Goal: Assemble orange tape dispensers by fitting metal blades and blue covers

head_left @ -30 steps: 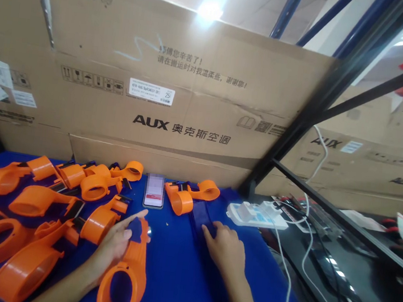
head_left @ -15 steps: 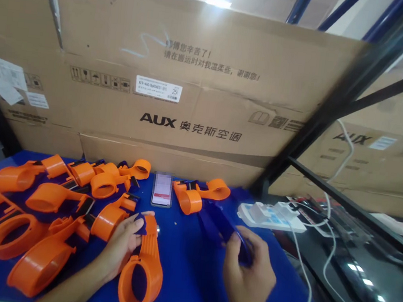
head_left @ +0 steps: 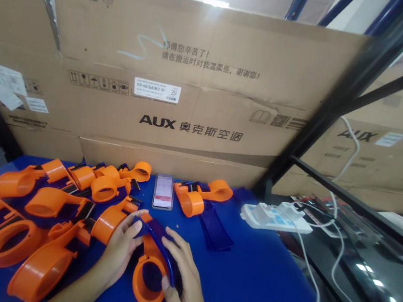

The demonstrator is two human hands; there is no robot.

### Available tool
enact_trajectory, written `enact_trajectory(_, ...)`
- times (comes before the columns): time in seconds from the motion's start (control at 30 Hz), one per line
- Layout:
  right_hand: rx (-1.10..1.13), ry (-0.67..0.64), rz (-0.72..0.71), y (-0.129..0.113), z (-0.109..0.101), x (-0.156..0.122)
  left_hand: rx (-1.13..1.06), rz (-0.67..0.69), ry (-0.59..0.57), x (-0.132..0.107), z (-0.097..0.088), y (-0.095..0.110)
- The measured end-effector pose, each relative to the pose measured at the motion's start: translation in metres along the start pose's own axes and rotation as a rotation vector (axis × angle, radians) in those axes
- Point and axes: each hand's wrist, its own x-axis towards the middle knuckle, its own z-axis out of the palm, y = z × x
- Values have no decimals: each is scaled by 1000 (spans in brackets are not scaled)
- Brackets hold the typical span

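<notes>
My left hand [head_left: 121, 246] is closed round the upper end of an orange plastic tape dispenser [head_left: 138, 282], whose ring hangs down toward me. A bit of blue shows under the left thumb. Along the dispenser's right side lies a shiny dark blue plastic strip [head_left: 162, 243], held at its right edge by the fingers and thumb of my right hand [head_left: 188, 285]. The strip covers part of the dispenser's body, so I cannot tell whether the two are joined. Beyond my right hand, more flat blue strips [head_left: 216, 232] lie on the table.
Several orange dispensers [head_left: 42, 268] crowd the left of the blue table [head_left: 256, 278]. Farther back are a phone [head_left: 163, 193] and another orange dispenser [head_left: 192, 203]. A white power strip [head_left: 275, 218] with cables sits right, beside a black metal frame [head_left: 308, 129]. Cardboard boxes [head_left: 200, 97] stand behind.
My right hand has moved left with the blue strip, away from the other strips and up against the dispenser. The dispenser's ring has shifted slightly right in my left hand.
</notes>
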Motion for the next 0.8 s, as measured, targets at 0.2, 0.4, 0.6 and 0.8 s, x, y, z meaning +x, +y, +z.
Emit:
enact_trajectory(0.2,26,26,-22,-5,3,2,5,2,13,-1,1,0)
enact_trajectory(0.4,14,124,22,-2,6,0,32,27,22,1,-1,-2)
enact_trajectory(0.6,14,137,37,0,7,3,43,42,21,1,1,-1)
enact_trajectory(0.8,6,198,80,1,9,6,37,30,35,1,1,-1)
